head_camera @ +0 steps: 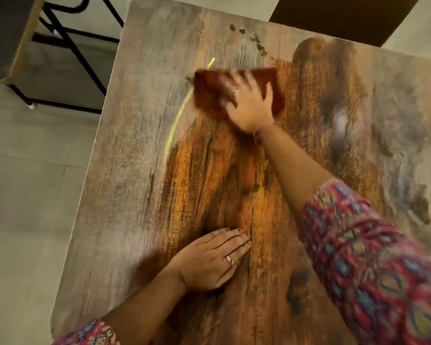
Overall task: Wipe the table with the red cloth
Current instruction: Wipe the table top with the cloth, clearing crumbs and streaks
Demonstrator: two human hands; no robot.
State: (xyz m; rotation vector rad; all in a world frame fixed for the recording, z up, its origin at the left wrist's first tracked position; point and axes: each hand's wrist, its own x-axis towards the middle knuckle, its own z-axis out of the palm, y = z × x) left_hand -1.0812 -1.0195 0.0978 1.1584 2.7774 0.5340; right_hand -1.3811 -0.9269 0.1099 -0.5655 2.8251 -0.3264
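1. Wood-grain table (pixel 139 170) fills the view; judging by its look, wiping is under way but not done.
2. Right hand (pixel 249 105) lies flat, fingers spread, pressing the red cloth (pixel 207 90) onto the table's far middle.
3. Left hand (pixel 209 260) rests flat and empty near the table's close edge, well apart from the cloth.
4. Yellow streak (pixel 177 118) runs just beside the cloth, toward the table's left edge, unwiped.
5. Dark crumbs (pixel 256 44) sit beyond the cloth near the far edge, uncleared.

Floor (pixel 30 195): pale grey tiles, faint grout lines. Black metal frame (pixel 67 46) with a grey panel stands upper left. Dark brown furniture panel (pixel 339 16) upper right.
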